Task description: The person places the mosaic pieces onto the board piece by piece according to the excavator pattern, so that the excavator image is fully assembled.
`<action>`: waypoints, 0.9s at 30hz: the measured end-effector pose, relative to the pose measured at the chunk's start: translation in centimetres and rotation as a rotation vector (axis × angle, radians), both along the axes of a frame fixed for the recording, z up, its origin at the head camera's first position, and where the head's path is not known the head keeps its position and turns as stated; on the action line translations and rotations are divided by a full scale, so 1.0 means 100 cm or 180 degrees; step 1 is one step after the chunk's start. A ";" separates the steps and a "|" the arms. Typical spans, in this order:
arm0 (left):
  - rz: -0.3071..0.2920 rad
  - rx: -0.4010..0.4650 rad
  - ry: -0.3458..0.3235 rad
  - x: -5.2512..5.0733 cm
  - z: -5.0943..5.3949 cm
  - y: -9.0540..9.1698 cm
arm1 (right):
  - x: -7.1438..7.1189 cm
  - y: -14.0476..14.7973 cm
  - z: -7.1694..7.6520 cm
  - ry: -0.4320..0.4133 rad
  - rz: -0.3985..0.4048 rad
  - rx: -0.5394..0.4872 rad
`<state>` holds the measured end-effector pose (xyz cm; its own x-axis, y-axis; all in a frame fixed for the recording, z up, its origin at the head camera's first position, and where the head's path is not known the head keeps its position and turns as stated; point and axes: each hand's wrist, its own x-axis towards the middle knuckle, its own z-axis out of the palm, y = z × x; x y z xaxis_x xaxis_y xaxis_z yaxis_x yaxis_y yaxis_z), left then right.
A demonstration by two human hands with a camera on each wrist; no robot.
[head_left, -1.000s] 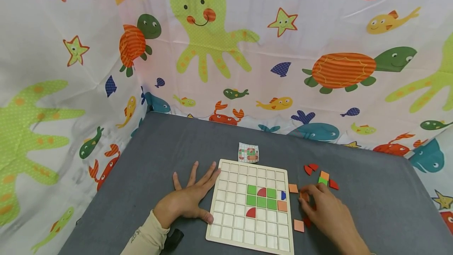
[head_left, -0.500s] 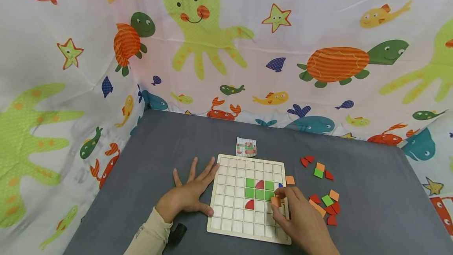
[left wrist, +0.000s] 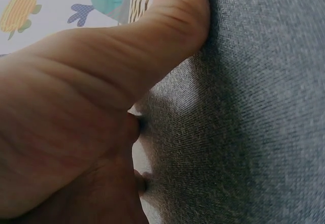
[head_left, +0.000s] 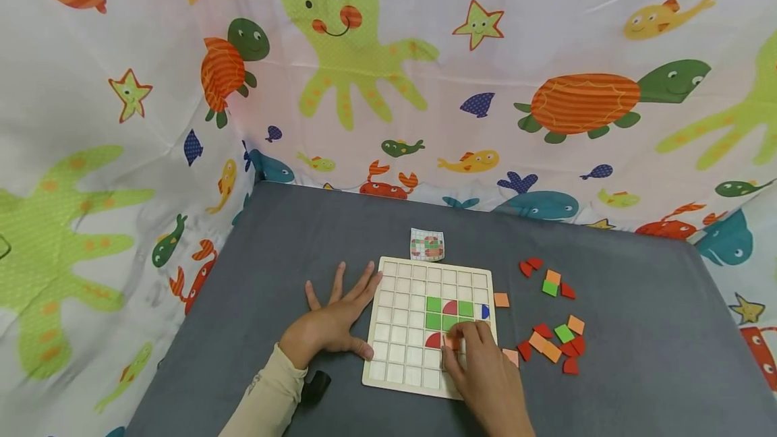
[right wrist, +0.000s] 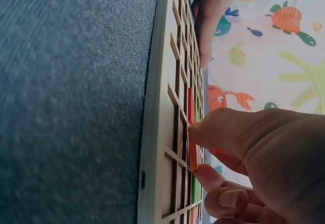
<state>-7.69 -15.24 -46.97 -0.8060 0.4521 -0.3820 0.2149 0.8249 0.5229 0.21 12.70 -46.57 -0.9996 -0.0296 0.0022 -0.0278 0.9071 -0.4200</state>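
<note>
A wooden grid board [head_left: 397, 336] lies on the grey cloth. My left hand [head_left: 328, 326], fingers spread, rests against its left edge; in the left wrist view the thumb [left wrist: 175, 18] reaches the board. Between thumb and fingers my right hand [head_left: 488, 369] pinches an orange square tile [head_left: 450, 342] at a cell just right of a red quarter-circle tile [head_left: 434, 340]. The right wrist view shows that orange tile [right wrist: 193, 153] low at the grid. Green tiles [head_left: 434, 313], another red quarter-circle and a blue-and-white tile [head_left: 485, 311] sit in cells above. The hand hides some cells.
A small printed pattern card [head_left: 427, 245] lies beyond the board's top edge. Loose red, orange and green tiles [head_left: 564, 334] lie in groups to the right. An orange tile [head_left: 501, 300] is beside the right edge. A black object [head_left: 316, 386] lies near the left wrist.
From the loose tiles at right, my right hand has carried an orange tile leftward onto the board, to the cell beside the lower red quarter-circle. The left hand stays at the board's edge.
</note>
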 end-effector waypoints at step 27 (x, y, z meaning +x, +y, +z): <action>0.0001 0.0003 -0.0026 -0.004 -0.009 0.000 | 0.001 0.007 -0.001 0.0054 -0.0088 -0.0101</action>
<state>-8.10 -15.25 -47.84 -0.8031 0.4522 -0.3880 0.2104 0.8244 0.5254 0.36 13.36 -46.70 -0.9998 -0.0016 0.0197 -0.0103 0.8939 -0.4481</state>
